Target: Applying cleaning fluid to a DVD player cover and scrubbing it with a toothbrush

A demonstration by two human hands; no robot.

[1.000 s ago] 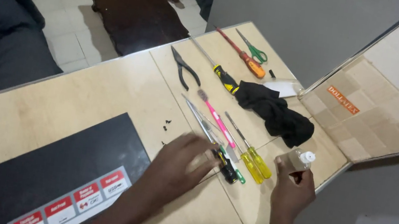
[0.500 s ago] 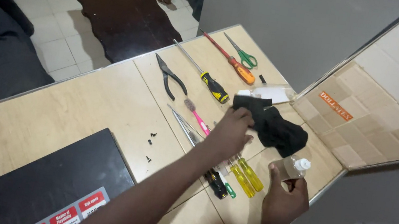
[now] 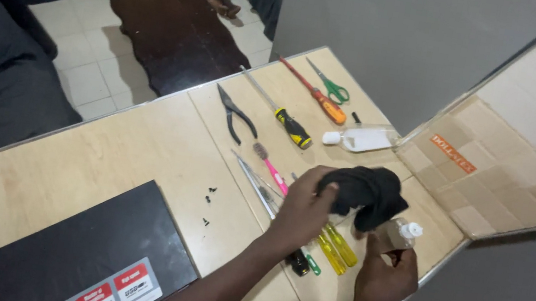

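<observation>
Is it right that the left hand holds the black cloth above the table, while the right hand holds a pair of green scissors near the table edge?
Not quite. The left hand does hold the black cloth, but the right hand holds a small clear bottle with a white cap, as the head view shows. The green scissors lie untouched at the far side of the table.

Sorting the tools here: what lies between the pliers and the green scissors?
Head view: two screwdrivers, one with a black-yellow handle beside the pliers, one orange-handled beside the scissors.
</observation>
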